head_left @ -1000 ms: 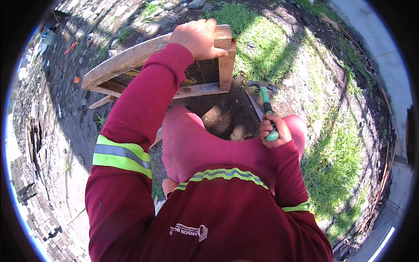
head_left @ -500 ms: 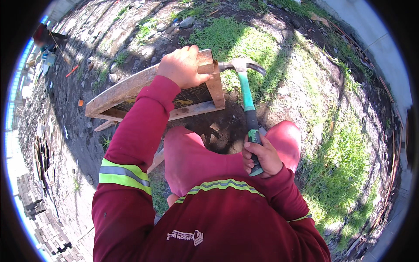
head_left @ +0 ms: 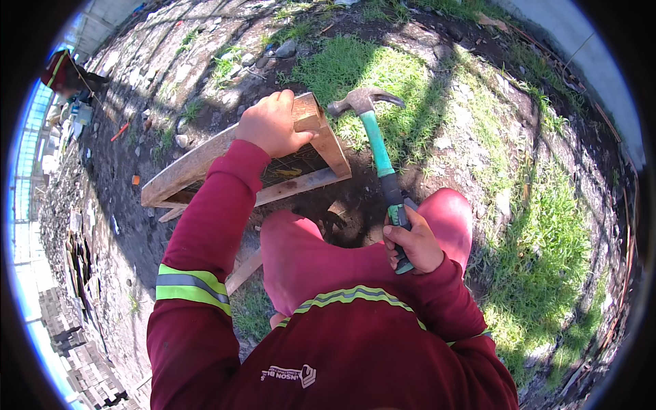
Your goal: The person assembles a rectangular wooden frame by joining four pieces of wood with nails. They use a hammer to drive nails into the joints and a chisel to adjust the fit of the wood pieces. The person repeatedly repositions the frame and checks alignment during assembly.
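Note:
My left hand (head_left: 277,124) is wrapped over the top board of a wooden frame (head_left: 304,183) near its right end, thumb on the inner side. The frame stands tilted on the ground, with dark mesh or sheeting inside its boards. In my right hand (head_left: 413,240) is a claw hammer (head_left: 378,148), gripped low on its green and black handle. The hammer's steel head is raised, with its striking face a little to the right of the frame's corner and apart from it. My left forearm hides part of the frame.
Grass (head_left: 533,253) and stony soil surround me. Behind my left leg lies a wooden piece (head_left: 244,272). Far left are a person (head_left: 63,74) in a reflective vest and stacked paving blocks (head_left: 85,372). A pale wall (head_left: 584,48) bounds the right.
The hammer head has drawn away from the frame's end board, leaving a gap. The frame's top right corner, with my left hand on it, has shifted left and nearer.

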`<state>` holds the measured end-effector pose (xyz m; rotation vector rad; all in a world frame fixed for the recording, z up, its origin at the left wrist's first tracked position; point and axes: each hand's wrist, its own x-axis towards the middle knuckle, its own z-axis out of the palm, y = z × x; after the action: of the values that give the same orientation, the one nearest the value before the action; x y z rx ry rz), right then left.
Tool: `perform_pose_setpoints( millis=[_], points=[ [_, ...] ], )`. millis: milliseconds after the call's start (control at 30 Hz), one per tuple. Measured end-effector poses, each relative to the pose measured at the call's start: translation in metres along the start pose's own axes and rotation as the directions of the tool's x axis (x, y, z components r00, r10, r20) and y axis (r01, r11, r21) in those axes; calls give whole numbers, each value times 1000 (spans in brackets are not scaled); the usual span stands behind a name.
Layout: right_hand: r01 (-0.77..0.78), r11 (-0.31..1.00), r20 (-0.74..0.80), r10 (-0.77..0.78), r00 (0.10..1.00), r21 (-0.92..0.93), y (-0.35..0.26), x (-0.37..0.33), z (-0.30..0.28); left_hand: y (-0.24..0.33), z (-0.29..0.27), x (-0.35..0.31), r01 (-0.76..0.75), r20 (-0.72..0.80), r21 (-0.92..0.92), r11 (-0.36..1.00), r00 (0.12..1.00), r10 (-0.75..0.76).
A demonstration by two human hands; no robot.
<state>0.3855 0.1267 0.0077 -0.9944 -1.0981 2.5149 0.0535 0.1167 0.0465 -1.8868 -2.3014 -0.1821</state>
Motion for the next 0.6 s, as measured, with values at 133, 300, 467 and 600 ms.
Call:
perform_pose_setpoints(
  millis=[133, 300, 467, 600],
  points=[
    [366, 509, 85, -493, 866, -779, -43, -31, -37, -2, -1, 0, 0, -19, -41, 999, 1000, -1],
    [576, 648, 256, -525, 812, -497, -90, -38, -90, -8, -4, 3, 117, 50, -284, 952, 993, -108],
    [525, -136, 518, -489, 702, -840, -101, 7, -101, -9, -2, 6, 159, 37, -344, 925, 987, -156],
    [704, -592, 898, -80, 433, -392, -120, 41, -59, -7, 3, 7, 149, 2, -317, 937, 988, -156]
  ],
)
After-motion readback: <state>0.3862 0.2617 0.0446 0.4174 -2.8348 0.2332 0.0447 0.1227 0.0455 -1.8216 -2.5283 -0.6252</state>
